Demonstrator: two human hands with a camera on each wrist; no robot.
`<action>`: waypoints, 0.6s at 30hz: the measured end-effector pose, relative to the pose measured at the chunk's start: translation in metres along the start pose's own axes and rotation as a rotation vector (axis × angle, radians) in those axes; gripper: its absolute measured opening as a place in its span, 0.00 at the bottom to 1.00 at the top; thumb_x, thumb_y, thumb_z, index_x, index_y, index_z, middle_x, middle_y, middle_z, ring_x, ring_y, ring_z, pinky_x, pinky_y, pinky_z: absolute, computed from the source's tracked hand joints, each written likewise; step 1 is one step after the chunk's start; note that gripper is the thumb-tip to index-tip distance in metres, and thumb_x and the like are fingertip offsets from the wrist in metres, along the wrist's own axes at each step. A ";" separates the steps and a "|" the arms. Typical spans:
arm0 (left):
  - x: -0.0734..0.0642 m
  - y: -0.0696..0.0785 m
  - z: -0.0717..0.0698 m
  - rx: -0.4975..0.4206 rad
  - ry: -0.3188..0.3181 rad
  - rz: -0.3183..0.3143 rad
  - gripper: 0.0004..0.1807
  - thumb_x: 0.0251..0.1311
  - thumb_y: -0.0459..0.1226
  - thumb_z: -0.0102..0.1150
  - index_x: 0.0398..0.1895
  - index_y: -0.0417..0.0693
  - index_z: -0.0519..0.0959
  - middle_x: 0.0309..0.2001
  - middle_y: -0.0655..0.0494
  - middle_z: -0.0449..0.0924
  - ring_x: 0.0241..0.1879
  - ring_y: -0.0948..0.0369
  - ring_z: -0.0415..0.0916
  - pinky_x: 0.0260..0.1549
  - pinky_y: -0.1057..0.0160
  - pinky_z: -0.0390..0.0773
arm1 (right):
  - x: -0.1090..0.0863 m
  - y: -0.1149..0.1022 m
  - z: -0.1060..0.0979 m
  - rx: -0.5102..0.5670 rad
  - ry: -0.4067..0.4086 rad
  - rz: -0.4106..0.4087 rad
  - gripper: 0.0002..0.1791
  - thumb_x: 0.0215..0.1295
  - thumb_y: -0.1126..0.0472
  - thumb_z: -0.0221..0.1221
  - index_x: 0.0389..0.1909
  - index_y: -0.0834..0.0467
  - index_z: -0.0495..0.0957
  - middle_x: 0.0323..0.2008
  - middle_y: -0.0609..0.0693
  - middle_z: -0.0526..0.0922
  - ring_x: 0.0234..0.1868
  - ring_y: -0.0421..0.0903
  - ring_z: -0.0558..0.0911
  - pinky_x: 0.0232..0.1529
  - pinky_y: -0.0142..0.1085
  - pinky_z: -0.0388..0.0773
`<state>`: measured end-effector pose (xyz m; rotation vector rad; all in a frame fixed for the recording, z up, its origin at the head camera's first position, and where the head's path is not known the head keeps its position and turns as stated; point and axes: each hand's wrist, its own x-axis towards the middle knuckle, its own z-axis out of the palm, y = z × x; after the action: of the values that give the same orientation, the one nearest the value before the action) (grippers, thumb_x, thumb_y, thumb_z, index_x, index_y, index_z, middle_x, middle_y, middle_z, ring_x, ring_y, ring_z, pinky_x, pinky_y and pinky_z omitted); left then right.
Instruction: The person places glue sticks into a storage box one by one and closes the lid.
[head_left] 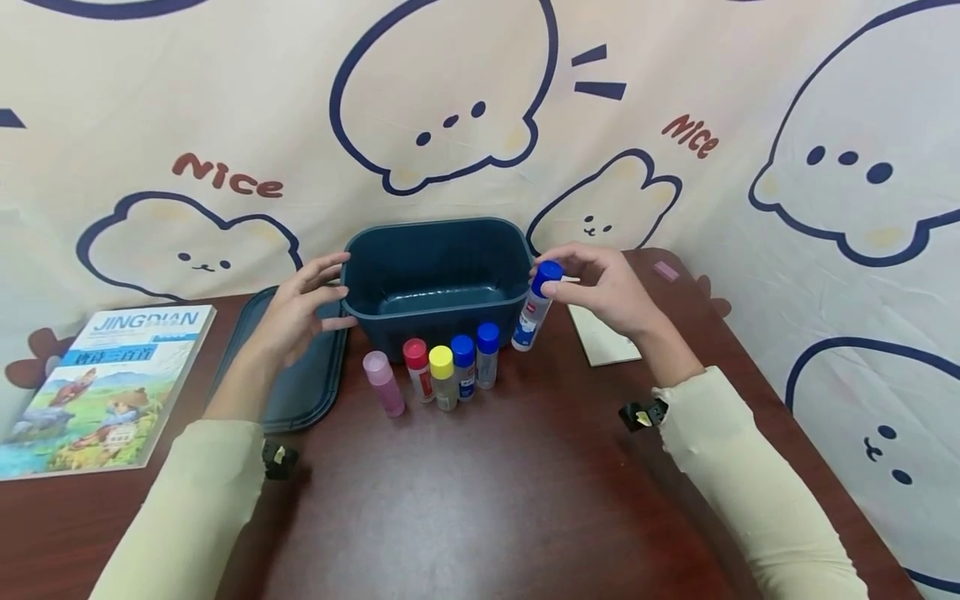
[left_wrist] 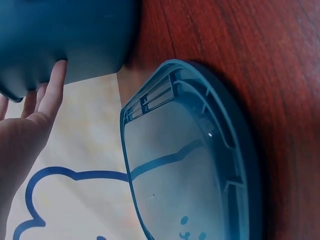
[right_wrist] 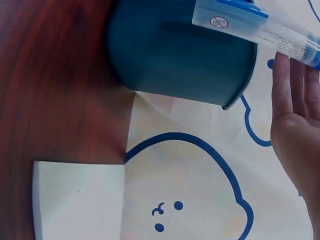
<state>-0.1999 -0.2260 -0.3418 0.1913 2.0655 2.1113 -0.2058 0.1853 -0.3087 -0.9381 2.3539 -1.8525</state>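
Head view: our right hand (head_left: 606, 286) pinches a blue-capped tube (head_left: 530, 315); our left hand (head_left: 294, 312), fingers spread, touches the bin (head_left: 390, 328).
We hold it tilted beside the bin's right end, near the back edge of the table (head_left: 480, 483); five more tubes (head_left: 445, 388) stand in front.

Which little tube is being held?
The blue-capped tube in the right hand; the other five tubes, two also blue-capped, stand on the table.

Your right hand (head_left: 603, 279) pinches a translucent blue-capped tube (head_left: 532, 315) beside an oblong dark-teal plastic bin (head_left: 393, 332), your left hand (head_left: 296, 308) touching its left end, as five slim tubes (head_left: 445, 390) capped pink, red, yellow and blue stand in front.
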 end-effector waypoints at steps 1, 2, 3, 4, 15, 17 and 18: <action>0.000 0.000 0.000 0.000 0.001 -0.003 0.30 0.76 0.35 0.48 0.78 0.48 0.58 0.79 0.41 0.42 0.74 0.44 0.44 0.43 0.63 0.84 | 0.001 -0.001 -0.001 0.014 0.006 -0.004 0.16 0.66 0.65 0.65 0.53 0.65 0.80 0.49 0.55 0.85 0.50 0.56 0.83 0.49 0.46 0.84; 0.000 0.001 0.000 0.000 0.002 -0.007 0.30 0.76 0.35 0.48 0.78 0.48 0.58 0.79 0.41 0.42 0.74 0.44 0.44 0.43 0.63 0.84 | 0.002 -0.002 -0.003 0.029 0.013 -0.010 0.15 0.66 0.65 0.65 0.52 0.64 0.80 0.48 0.55 0.85 0.49 0.57 0.83 0.49 0.46 0.83; 0.000 0.001 0.000 0.001 0.004 -0.010 0.29 0.76 0.35 0.47 0.78 0.48 0.58 0.79 0.41 0.42 0.74 0.44 0.45 0.43 0.63 0.84 | 0.003 -0.003 -0.004 0.045 0.020 -0.017 0.14 0.66 0.66 0.64 0.51 0.64 0.80 0.48 0.55 0.85 0.49 0.57 0.82 0.49 0.45 0.83; 0.000 0.001 0.000 0.004 0.004 -0.012 0.30 0.76 0.35 0.47 0.79 0.49 0.58 0.79 0.41 0.42 0.73 0.44 0.45 0.43 0.63 0.84 | 0.004 -0.004 -0.005 0.064 0.027 -0.023 0.13 0.66 0.68 0.64 0.50 0.65 0.79 0.48 0.56 0.84 0.49 0.57 0.81 0.49 0.44 0.83; 0.000 0.001 -0.001 -0.008 0.000 -0.013 0.30 0.76 0.35 0.49 0.78 0.49 0.58 0.79 0.41 0.42 0.74 0.43 0.44 0.42 0.63 0.84 | 0.015 -0.015 -0.015 0.231 0.176 -0.107 0.09 0.65 0.75 0.59 0.45 0.68 0.76 0.44 0.59 0.82 0.48 0.56 0.80 0.45 0.41 0.84; 0.000 0.001 -0.001 -0.010 -0.002 -0.012 0.30 0.76 0.35 0.49 0.78 0.49 0.58 0.79 0.41 0.42 0.74 0.43 0.44 0.42 0.63 0.84 | 0.016 -0.017 -0.014 0.250 0.201 -0.111 0.10 0.65 0.75 0.58 0.45 0.63 0.78 0.45 0.59 0.82 0.48 0.56 0.80 0.46 0.41 0.85; 0.000 0.001 -0.001 -0.010 -0.003 -0.012 0.30 0.76 0.35 0.49 0.78 0.49 0.58 0.79 0.42 0.42 0.74 0.42 0.44 0.42 0.63 0.84 | 0.017 -0.018 -0.014 0.259 0.210 -0.111 0.11 0.65 0.75 0.58 0.45 0.60 0.78 0.44 0.59 0.82 0.48 0.56 0.80 0.46 0.41 0.85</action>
<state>-0.2006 -0.2270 -0.3409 0.1802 2.0486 2.1121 -0.2167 0.1876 -0.2827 -0.9014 2.1273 -2.3339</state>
